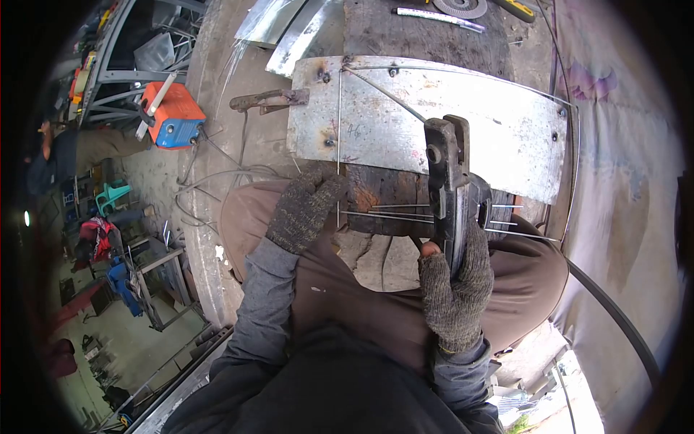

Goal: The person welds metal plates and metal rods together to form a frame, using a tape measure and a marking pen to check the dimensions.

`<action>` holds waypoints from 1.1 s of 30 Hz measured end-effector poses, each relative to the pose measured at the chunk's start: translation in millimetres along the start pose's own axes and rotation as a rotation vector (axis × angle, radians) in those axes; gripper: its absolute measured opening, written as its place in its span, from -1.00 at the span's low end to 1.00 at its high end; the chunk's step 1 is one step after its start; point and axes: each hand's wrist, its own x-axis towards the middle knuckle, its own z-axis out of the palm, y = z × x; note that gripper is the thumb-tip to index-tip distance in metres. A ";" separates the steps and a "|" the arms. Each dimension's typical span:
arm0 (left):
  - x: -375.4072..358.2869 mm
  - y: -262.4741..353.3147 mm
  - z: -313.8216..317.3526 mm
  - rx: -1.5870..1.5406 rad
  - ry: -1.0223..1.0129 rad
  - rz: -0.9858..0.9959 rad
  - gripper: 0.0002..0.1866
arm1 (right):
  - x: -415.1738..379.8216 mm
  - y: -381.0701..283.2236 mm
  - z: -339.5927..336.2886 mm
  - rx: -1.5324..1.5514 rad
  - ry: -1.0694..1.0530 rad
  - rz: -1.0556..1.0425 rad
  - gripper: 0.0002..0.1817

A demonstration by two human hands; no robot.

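My right hand (459,293), in a dark knit glove, is wrapped round a black welding electrode holder (448,195) raised over my lap. A thin welding rod (387,94) runs from its jaws to the upper left corner of a bolted metal plate (448,108). My left hand (307,206), gloved too, is closed at the lower part of a thin upright metal rod (339,123) that crosses the plate's left side. The fingertips' grip is partly hidden. A bent thin rod (577,159) follows the plate's top and right edges.
Several loose rods (397,210) lie below the plate. A rusty clamp (267,101) is at its left edge. An orange and blue welding machine (173,116) stands on the left with trailing cables. A grinding disc (463,6) lies at the top. Another person (72,155) is at far left.
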 end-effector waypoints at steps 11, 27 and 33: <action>1.0 -13.9 -1.2 0.117 -0.035 0.136 -0.81 | 2.3 -5.1 0.8 0.022 -0.020 0.059 -0.41; 1.0 -18.3 -0.1 0.167 -0.023 0.062 -0.78 | 5.0 -11.1 -2.6 0.288 0.023 0.251 -0.51; 0.8 -29.4 2.0 0.116 0.027 0.156 -0.82 | 9.9 -4.6 -2.4 0.340 0.045 0.312 -0.57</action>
